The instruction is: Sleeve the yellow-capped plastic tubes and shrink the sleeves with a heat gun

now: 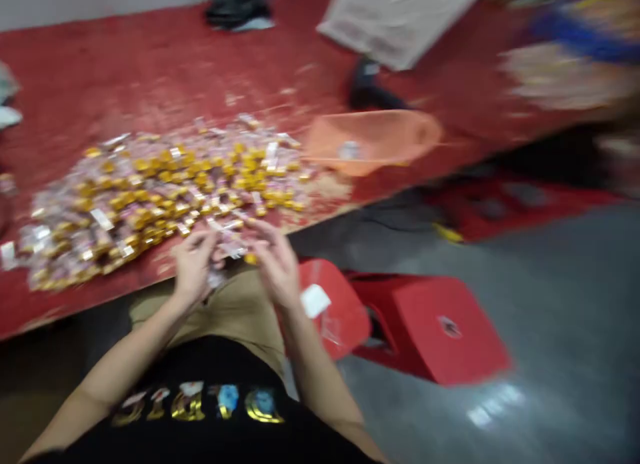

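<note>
1. L hand (194,267): lower ctr-left of frame, at table edge; fingers bent inward, tips by the small shiny pcs (233,245). Narrow-ish curl; blur hides the grip, can't tell if it's closed on one.
2. R hand (277,261): just right of frame ctr-line, facing L hand; fingers half bent, reaching twd same pcs. Can't tell if it pinches any, too blurry.
3. Small shiny pcs sit btwn the 2 hands, below ctr of frame, clear/pinkish w/ yellow bits; exact no. unclear.
4. Big pile (165,191) of similar pcs, w/ gold-yellow ends: mid-left of frame, spread on the red table (100,77), near edge close to both hands.
5. Orange basket (370,141): right of pile, upper ctr-right of frame, w/ a small pale item (349,150) inside.
6. Black device (373,87): just behind basket; pale sheet (400,17) at top, right of ctr.
7. Dark bundle (235,7): top, left of ctr. Blurred blue stuff (580,34) upper right.
8. Red stool (450,331) on grey floor (565,304), lower right; round-edged red seat (345,311) btwn it & R arm, w/ white paper (315,301) on it.
</note>
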A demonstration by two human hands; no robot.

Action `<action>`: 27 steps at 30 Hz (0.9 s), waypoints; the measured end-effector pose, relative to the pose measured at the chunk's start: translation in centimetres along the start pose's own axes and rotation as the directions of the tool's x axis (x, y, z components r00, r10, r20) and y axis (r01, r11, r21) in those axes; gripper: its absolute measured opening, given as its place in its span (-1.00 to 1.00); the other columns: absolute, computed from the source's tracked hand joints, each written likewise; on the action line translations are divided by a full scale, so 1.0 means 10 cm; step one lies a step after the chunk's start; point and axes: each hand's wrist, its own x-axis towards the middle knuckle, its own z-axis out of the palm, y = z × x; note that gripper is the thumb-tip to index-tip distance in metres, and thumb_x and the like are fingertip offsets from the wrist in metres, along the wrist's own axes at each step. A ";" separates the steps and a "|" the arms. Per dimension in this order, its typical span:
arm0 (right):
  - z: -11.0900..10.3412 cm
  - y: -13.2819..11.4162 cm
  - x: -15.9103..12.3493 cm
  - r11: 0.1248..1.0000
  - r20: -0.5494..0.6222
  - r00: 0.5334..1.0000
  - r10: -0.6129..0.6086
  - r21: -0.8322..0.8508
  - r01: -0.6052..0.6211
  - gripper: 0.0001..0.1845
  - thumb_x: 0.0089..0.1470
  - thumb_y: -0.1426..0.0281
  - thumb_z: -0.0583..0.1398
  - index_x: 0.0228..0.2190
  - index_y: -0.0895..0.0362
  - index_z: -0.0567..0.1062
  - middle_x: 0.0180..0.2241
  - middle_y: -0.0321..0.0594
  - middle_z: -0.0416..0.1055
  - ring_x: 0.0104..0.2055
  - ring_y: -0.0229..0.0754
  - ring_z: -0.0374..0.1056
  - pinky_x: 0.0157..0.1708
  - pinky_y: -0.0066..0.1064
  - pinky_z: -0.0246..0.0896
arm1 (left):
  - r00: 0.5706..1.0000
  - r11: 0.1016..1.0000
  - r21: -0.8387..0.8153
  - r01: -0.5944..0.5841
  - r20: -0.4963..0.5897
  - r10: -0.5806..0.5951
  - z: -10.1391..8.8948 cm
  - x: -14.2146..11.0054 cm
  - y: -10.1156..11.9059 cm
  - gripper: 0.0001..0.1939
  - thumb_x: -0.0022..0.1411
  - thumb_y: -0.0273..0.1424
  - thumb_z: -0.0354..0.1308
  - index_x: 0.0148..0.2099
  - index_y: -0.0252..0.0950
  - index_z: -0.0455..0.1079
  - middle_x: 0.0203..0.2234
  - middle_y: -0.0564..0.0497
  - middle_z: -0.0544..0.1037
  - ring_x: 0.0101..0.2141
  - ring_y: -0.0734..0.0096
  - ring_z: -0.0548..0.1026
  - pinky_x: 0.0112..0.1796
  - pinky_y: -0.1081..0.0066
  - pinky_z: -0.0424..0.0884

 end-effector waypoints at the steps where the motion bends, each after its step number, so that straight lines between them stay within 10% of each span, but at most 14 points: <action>1: -0.07 0.03 -0.01 0.999 0.001 1.000 -0.029 -0.024 0.029 -0.53 0.22 0.16 0.28 0.08 0.10 0.51 0.04 -0.02 0.50 -0.13 -0.22 0.48 -0.09 -0.35 0.46 | 1.000 1.000 -0.019 0.001 -0.002 -0.001 0.01 0.03 -0.01 -0.42 -0.17 -0.01 0.59 -0.36 -0.33 0.43 -0.73 0.22 0.38 -0.73 0.69 0.25 -0.67 0.61 0.17; 14: -0.24 0.00 -0.21 0.794 0.081 0.869 -0.488 -0.372 0.481 -0.66 0.17 0.51 0.35 -0.02 0.05 0.62 -0.14 -0.14 0.57 -0.09 -0.16 0.52 -0.09 -0.30 0.49 | 0.995 0.998 -0.063 0.009 0.096 -0.003 -0.14 0.06 -0.07 -0.45 -0.06 0.00 0.55 -0.36 -0.31 0.41 -0.73 0.19 0.43 -0.75 0.67 0.29 -0.68 0.61 0.19; 22: -0.23 0.01 -0.36 0.811 0.157 0.928 -0.339 -0.450 0.373 -0.43 0.41 0.25 0.10 0.38 -0.02 0.28 0.13 0.04 0.38 0.20 -0.01 0.38 0.13 -0.02 0.44 | 0.965 0.997 0.003 0.080 0.251 -0.078 -0.08 -0.06 -0.10 -0.40 -0.07 -0.03 0.56 -0.22 -0.31 0.36 -0.62 0.15 0.55 -0.69 0.57 0.44 -0.67 0.60 0.27; 27: -0.30 -0.08 -0.38 0.911 0.295 0.920 -0.256 -0.246 0.332 -0.39 0.38 0.43 0.11 0.38 -0.17 0.28 0.30 -0.08 0.33 0.23 -0.06 0.42 0.12 -0.10 0.49 | 0.958 0.992 0.010 0.124 0.259 -0.122 -0.11 -0.08 -0.07 -0.17 0.04 -0.04 0.51 0.22 -0.31 0.32 -0.66 0.23 0.49 -0.74 0.65 0.34 -0.67 0.63 0.18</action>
